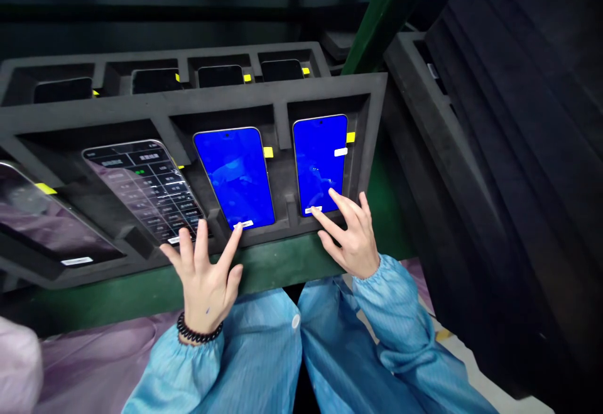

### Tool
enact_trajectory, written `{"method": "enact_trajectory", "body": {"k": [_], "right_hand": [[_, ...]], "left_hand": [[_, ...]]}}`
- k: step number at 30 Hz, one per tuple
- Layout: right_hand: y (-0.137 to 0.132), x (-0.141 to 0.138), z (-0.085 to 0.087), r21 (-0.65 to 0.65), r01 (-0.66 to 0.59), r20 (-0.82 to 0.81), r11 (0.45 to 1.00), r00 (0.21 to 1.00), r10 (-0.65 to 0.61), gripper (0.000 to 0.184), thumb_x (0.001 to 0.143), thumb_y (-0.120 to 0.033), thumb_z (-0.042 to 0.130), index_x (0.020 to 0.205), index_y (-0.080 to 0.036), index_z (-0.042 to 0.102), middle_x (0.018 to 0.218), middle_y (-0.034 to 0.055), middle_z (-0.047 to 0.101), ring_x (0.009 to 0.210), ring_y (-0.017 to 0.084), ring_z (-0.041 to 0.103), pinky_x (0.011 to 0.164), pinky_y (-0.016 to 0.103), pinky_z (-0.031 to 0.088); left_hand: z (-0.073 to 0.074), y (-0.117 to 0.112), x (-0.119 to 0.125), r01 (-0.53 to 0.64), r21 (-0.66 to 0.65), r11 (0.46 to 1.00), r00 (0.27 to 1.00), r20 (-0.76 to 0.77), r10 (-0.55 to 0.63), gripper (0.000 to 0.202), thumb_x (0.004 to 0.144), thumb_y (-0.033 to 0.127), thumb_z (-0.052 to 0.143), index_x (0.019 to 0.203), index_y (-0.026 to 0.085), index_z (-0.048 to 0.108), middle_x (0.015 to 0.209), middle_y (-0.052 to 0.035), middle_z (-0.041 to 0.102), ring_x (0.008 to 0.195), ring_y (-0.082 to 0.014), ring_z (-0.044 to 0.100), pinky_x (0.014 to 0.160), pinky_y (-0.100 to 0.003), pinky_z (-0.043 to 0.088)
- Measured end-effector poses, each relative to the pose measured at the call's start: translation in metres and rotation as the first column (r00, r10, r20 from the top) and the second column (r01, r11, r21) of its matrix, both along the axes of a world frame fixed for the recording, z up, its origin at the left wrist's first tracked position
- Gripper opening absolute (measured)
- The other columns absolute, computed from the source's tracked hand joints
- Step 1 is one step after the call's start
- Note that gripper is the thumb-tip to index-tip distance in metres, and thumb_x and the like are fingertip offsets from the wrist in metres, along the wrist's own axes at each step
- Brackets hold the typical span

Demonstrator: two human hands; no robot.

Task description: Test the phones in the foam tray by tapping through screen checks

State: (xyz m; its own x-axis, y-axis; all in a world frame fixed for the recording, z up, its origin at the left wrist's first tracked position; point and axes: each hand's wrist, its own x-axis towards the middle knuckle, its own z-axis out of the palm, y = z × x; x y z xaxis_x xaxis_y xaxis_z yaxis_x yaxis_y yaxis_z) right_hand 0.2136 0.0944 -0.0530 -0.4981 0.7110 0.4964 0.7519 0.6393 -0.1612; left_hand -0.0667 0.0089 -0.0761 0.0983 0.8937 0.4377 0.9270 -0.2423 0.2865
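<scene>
A dark foam tray [325, 90] holds several phones in slots. Two of them show bright blue screens. My left hand [205, 272] is open with fingers spread; its index fingertip touches the bottom edge of the middle blue phone [234, 175]. My right hand [348, 235] is open too, and its fingertips rest on the lower part of the right blue phone [320, 159]. To the left lies a phone with a grid menu on its screen [148, 188], close to my left hand's outer fingers. A dark-screened phone [42, 219] sits at the far left.
A second foam tray [183, 56] behind holds several dark phones with yellow tabs. A green bench edge [273, 266] runs under the tray. Stacked black foam trays [509, 150] stand at the right. My blue-clad knees are below; a pale sleeve [16, 364] shows at bottom left.
</scene>
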Motion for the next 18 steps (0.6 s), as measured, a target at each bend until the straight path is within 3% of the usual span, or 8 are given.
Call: {"method": "enact_trajectory", "body": {"k": [5, 11, 18], "right_hand": [[0.0, 0.0011, -0.0013, 0.002, -0.017, -0.047, 1.0, 0.999, 0.017, 0.063, 0.099, -0.025, 0.055, 0.159, -0.023, 0.035, 0.154, 0.0151, 0.051, 0.135, 0.027, 0.054, 0.124, 0.059, 0.033], [0.0002, 0.0022, -0.0009, -0.001, -0.032, -0.012, 0.999, 0.999, 0.032, 0.044, 0.098, -0.022, 0.056, 0.142, -0.025, 0.058, 0.155, 0.0135, 0.051, 0.135, 0.027, 0.054, 0.127, 0.058, 0.028], [0.0005, 0.0025, -0.0039, 0.021, -0.017, -0.045, 1.0, 0.999, 0.018, 0.064, 0.101, -0.028, 0.052, 0.161, -0.025, 0.031, 0.149, 0.0151, 0.056, 0.129, 0.029, 0.057, 0.12, 0.06, 0.038]], "left_hand": [[-0.0019, -0.0002, 0.0012, -0.001, 0.066, 0.998, 0.999, 0.035, -0.001, 0.057, 0.105, 0.041, 0.034, 0.161, 0.031, 0.027, 0.174, -0.0019, -0.004, 0.161, -0.0223, -0.012, 0.129, -0.047, -0.015], [0.0, -0.0013, 0.0031, -0.016, 0.006, 1.0, 1.0, -0.007, 0.016, 0.057, 0.103, 0.035, 0.041, 0.16, 0.035, 0.03, 0.174, -0.001, -0.005, 0.16, -0.0251, -0.016, 0.127, -0.052, -0.017], [0.0013, -0.0034, 0.0013, -0.04, 0.03, 0.999, 0.998, 0.05, 0.039, 0.06, 0.104, 0.039, 0.038, 0.162, 0.031, 0.026, 0.174, -0.0005, -0.008, 0.16, -0.0222, -0.016, 0.128, -0.048, -0.016]]}}
